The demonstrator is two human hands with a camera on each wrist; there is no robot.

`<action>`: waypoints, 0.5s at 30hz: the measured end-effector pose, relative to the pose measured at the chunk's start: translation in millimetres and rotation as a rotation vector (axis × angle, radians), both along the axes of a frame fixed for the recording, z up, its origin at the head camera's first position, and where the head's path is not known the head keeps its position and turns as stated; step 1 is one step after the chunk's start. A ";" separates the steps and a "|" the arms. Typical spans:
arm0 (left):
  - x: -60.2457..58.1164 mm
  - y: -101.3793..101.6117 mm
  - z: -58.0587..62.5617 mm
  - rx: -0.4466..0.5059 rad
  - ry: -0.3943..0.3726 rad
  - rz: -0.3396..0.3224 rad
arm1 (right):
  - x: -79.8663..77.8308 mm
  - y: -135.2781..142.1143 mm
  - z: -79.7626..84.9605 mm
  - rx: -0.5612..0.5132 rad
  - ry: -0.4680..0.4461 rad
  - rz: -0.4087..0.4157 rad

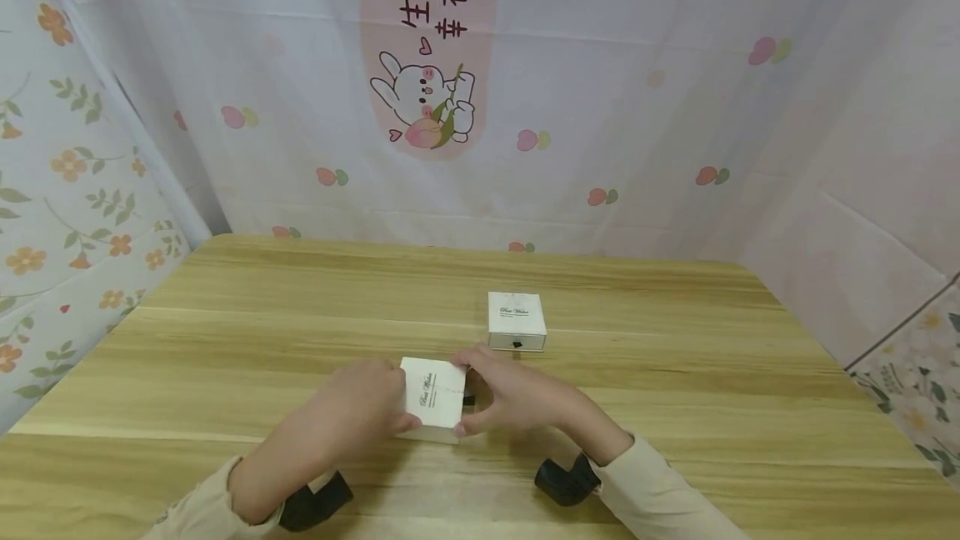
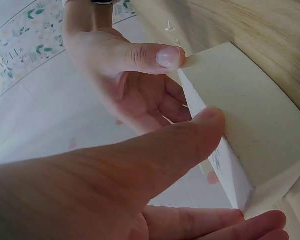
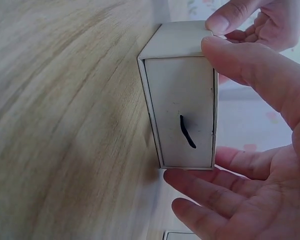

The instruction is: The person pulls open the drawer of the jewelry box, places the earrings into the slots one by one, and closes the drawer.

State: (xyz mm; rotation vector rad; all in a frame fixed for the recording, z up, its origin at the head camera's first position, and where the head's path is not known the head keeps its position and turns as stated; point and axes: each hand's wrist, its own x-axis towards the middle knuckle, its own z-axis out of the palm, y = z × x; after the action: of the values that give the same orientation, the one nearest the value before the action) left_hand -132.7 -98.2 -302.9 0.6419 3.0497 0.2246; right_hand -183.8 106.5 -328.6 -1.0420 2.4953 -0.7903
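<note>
A small white drawer-style gift box (image 1: 433, 394) with dark script on its lid lies on the wooden table, between both hands. From its left side the left hand (image 1: 356, 408) holds it, thumb at the near edge. The right hand (image 1: 517, 390) spans the right end, its thumb at the near corner and its fingers at the far one. A black ribbon tab (image 3: 187, 132) hangs on the drawer front in the right wrist view, and the drawer sits flush in its sleeve. In the left wrist view, both thumbs press along one edge of the box (image 2: 255, 110).
Behind the hands, slightly right, a second white gift box (image 1: 517, 319) stands on the table (image 1: 675, 382), its tab facing the person. Black wrist mounts (image 1: 567, 480) hang beneath both forearms. A printed curtain (image 1: 615, 107) rises at the table's far edge.
</note>
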 end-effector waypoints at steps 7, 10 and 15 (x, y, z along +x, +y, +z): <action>3.4 3.0 -0.4 -0.044 0.047 -0.001 | 2.6 3.0 0.0 -0.009 -0.005 0.005; 4.6 3.5 -0.8 -0.057 0.069 -0.004 | 2.8 3.5 -0.1 -0.011 -0.004 0.006; 4.8 2.1 -2.4 -0.033 0.050 0.012 | 3.2 4.0 -0.7 -0.012 0.001 0.005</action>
State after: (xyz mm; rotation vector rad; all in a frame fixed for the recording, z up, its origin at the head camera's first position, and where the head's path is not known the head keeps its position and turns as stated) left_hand -127.9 -96.1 -305.3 0.6366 3.0986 0.1610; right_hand -180.6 110.5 -329.2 -1.0526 2.4907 -0.8038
